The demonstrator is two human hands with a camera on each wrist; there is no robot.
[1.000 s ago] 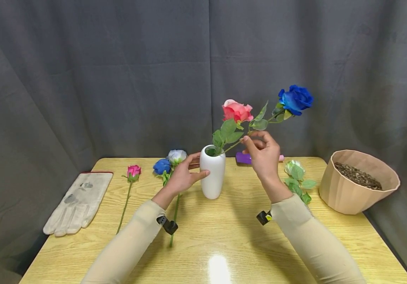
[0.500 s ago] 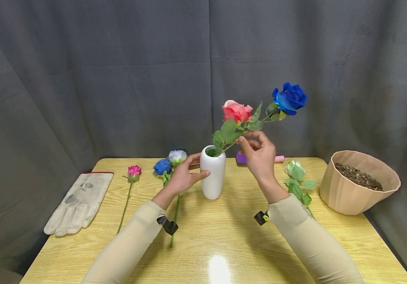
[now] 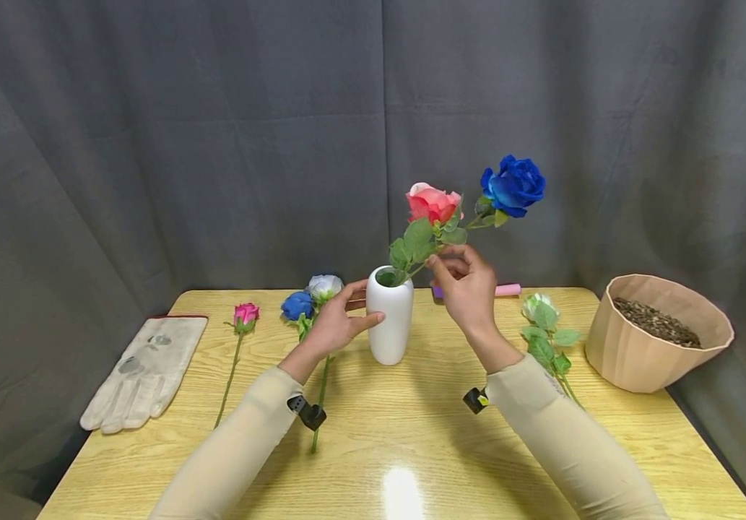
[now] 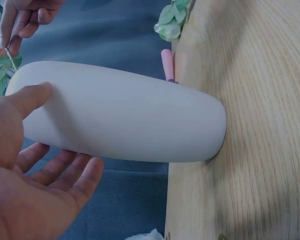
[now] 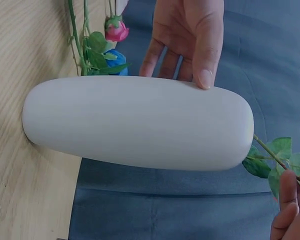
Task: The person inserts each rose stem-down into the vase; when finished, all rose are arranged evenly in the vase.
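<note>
Taking the vase [image 3: 390,315] as our mark: it stands upright on the table [image 3: 411,448], a little beyond the middle. Nearest to us the two sleeves run up toward it. Our left hand [image 3: 336,323] cups the vase from its left side, thumb laid across the near face and fingers round the back, a loose half-open hold that steadies rather than squeezes. Just right of the vase's mouth and above it, our right hand [image 3: 466,287] pinches the stem of the blue rose [image 3: 513,185] between thumb and fingertips. The stem's foot is in the mouth of the vase, and the bloom leans out up and to the right. A pink rose [image 3: 433,203] stands in the vase, straight above it.

Left of the vase lie a blue flower [image 3: 297,305] and a white flower [image 3: 324,286], close beside our left hand; further left a small pink rosebud [image 3: 245,315], and well out to the left a glove [image 3: 145,370]. Right of the vase lies a pale green flower [image 3: 541,312]; far right stands a pot [image 3: 658,339] of soil. Behind the vase a pink stick [image 3: 506,289] lies at the table's far edge.
</note>
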